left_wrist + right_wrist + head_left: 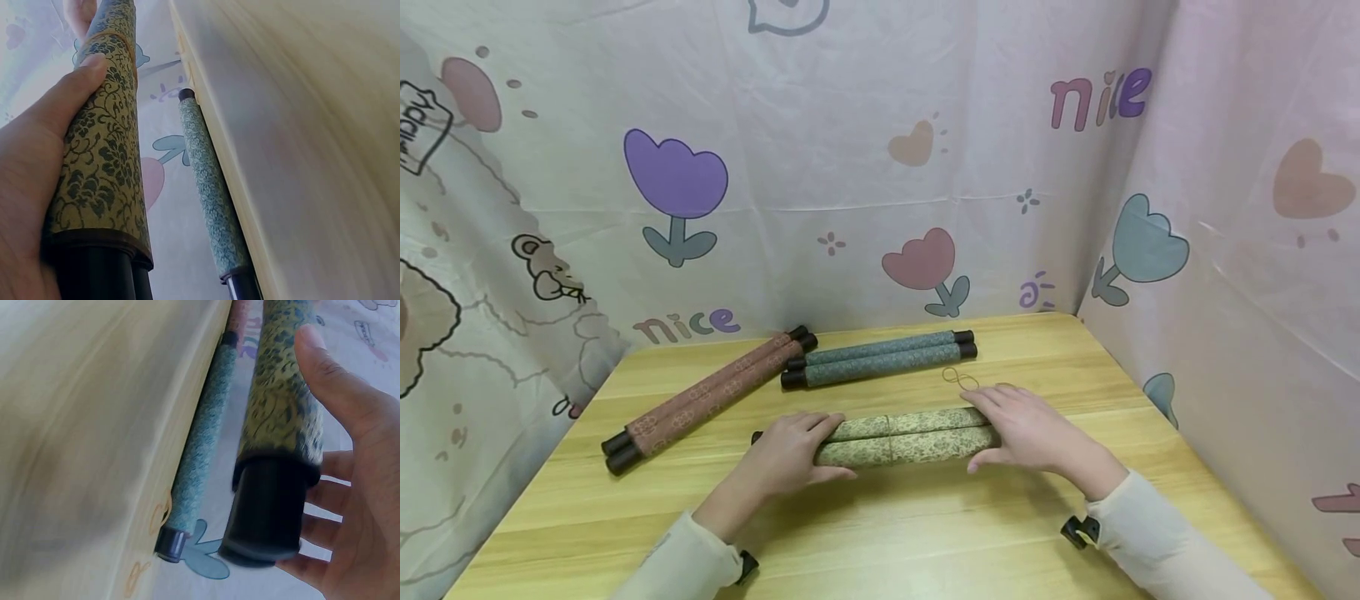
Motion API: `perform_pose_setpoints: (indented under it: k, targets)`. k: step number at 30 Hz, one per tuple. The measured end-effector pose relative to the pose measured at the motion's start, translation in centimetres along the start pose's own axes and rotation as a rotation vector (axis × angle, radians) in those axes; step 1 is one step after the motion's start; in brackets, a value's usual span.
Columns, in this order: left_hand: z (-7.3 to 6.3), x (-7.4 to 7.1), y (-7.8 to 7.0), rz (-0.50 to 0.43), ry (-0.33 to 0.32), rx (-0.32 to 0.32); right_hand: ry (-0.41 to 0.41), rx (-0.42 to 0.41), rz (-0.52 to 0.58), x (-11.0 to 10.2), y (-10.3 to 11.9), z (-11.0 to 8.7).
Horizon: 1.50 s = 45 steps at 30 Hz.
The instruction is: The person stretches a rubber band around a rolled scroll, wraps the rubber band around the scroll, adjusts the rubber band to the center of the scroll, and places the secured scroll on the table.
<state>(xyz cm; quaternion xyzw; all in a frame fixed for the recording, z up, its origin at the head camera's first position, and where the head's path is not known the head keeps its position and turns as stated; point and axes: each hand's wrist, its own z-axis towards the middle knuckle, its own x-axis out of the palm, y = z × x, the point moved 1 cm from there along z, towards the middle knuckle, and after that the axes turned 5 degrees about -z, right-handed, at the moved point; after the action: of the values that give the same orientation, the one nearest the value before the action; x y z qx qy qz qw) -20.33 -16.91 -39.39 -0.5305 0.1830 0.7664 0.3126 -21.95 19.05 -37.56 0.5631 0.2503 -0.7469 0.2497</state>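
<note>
Both my hands hold a hand scroll [917, 437] covered in yellow-green floral cloth, rolled into two rolls side by side. A thin rubber band [890, 439] circles its middle. My left hand [786, 454] grips the left end, with the thumb along the near side. At the right end, my right hand [1026, 429] has its thumb on the near side and its fingers on the far side. Black end knobs [262, 512] stick out of the cloth in the right wrist view. Both wrist views show the scroll held off the tabletop.
A blue-green scroll [880, 358] lies at the back of the wooden table [880, 542]. A reddish-brown scroll [711, 400] lies slanted at the left, its far end by the blue-green one. One loose rubber band [961, 379] lies beyond my right hand. Patterned curtains [820, 167] surround the table.
</note>
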Motion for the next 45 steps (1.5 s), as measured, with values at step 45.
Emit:
perform_pose_setpoints:
  k: [45]
  targets:
    - [-0.1, -0.4, 2.5, -0.151, 0.162, -0.084, -0.007, -0.002, 0.092, 2.0, -1.8, 0.7]
